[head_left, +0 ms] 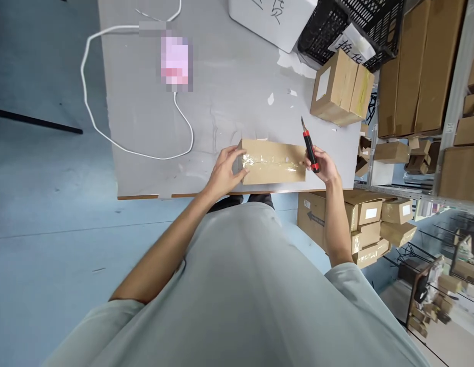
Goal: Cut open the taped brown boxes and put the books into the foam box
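A long cardboard box, with clear tape along its top, lies near the front edge of the grey table. My left hand grips the box's left end, thumb and fingers bent around it. In my right hand is a red and black utility knife, its blade pointing up and away from me. The right fingers are wrapped around the knife's handle, close beside the box's right end. Whether they also touch the box I cannot tell.
A taped carton stands at the table's right, before a black plastic crate and a white board-like object with writing. A white cable loops around a blurred pink item. Cartons are stacked below right.
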Tool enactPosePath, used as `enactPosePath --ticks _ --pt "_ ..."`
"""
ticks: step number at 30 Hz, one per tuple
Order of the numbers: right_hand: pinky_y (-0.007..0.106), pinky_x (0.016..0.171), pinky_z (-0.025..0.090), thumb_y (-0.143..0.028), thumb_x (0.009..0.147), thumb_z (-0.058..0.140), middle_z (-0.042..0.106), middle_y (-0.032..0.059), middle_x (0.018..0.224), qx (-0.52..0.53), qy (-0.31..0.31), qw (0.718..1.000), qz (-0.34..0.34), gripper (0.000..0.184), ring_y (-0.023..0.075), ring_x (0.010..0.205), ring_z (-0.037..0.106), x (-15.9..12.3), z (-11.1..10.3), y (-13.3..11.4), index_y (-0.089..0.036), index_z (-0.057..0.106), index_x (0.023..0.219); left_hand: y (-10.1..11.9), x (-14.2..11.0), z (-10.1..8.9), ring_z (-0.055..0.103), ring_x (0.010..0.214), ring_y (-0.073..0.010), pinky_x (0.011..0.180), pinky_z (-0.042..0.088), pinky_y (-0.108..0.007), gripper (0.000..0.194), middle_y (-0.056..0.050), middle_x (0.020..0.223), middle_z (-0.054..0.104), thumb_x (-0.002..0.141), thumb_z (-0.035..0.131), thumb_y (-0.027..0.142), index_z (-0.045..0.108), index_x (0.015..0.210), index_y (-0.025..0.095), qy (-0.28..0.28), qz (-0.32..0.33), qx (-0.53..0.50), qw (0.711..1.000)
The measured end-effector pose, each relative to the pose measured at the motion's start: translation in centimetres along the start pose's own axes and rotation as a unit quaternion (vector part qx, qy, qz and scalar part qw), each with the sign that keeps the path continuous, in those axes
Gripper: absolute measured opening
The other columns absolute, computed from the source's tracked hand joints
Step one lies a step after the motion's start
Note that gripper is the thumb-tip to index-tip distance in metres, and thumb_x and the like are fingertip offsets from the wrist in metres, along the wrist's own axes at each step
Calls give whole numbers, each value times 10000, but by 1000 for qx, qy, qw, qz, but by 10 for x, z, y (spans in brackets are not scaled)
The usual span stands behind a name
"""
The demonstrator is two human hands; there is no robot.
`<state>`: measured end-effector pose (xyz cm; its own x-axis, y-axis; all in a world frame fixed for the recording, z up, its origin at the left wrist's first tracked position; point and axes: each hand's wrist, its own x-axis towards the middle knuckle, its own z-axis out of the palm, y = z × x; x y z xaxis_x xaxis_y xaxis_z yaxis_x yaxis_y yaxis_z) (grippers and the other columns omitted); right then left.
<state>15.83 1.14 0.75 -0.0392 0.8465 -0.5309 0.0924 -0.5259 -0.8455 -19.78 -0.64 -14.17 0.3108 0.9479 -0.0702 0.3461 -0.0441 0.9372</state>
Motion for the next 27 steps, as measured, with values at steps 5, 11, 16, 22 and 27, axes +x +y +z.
enactPosePath --ticks 5,11,16,22,27 --pt "347 761 584 -772 822 932 505 -97 657 -109 -72 989 69 623 133 582 456 1 35 -3 -230 778 1088 -6 7 -10 529 1606 -367 1340 497 -553 637 -107 1709 524 990 775 418 646 1609 339 -80 -32 -19 996" --pt "359 994 552 -608 1019 805 874 73 1247 -334 -180 925 -12 544 275 1079 737 6 69 -16 -229 858 1407 -4 3 -13 546 1564 -351 1346 479 -536 654 -97 1666 585 1019 739 459 614 1646 317 -95 -26 -55 994" --pt "311 919 521 -614 1123 685 908 13 1204 -405 -228 886 2 582 217 900 735 14 78 -21 -307 758 1612 -5 4 -13 566 1535 -356 1323 494 -531 655 -99 1669 583 1022 749 463 626 1649 321 -95 -30 -60 993" --pt "357 1113 542 -539 1144 640 814 35 1548 -395 -261 881 -11 545 292 1292 757 24 79 -26 -288 759 1613 -9 3 -10 606 1491 -358 1275 537 -518 687 -101 1652 589 1010 756 449 619 1673 333 -90 -36 -67 993" --pt "365 1107 537 -486 1175 576 835 36 1506 -444 -262 857 -17 524 294 1289 764 24 86 -36 -301 738 1638 -10 2 -7 618 1477 -365 1213 581 -506 704 -104 1656 594 999 749 474 620 1679 341 -88 -49 -70 992"
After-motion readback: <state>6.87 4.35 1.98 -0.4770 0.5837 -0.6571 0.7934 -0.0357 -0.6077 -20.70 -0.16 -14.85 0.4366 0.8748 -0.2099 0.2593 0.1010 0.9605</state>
